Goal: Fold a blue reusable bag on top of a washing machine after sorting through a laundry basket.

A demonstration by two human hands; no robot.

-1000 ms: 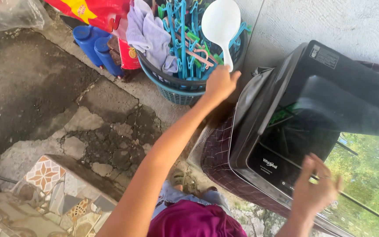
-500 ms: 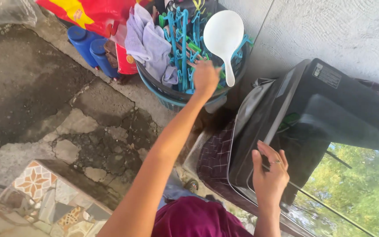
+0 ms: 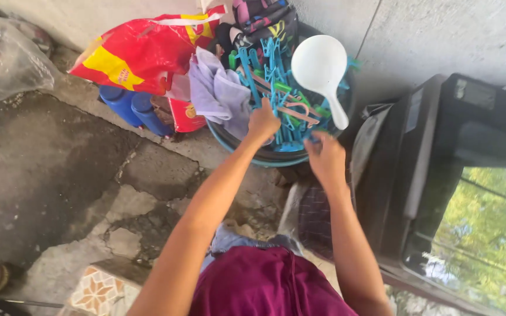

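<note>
Both hands were in the round basket point(image 3: 276, 157) by the wall, left hand point(image 3: 263, 122) and right hand point(image 3: 325, 157) closed among the tangled blue plastic hangers point(image 3: 270, 70); whether either grip truly held one, I could not tell. The hangers looked light, stiff and apt to snag, best taken by the hook. A white ladle point(image 3: 321, 69) and lilac cloth point(image 3: 221, 96) crowded them, with a dark washing machine point(image 3: 440, 152) close at the right.

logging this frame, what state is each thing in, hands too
left hand: in the basket, on the blue hangers; grip unclear
right hand: at the basket rim, touching hangers; grip unclear
basket: upright, heaped full
white scoop: resting on the hangers, unheld
lilac cloth: draped over the rim
washing machine: lid raised
</note>
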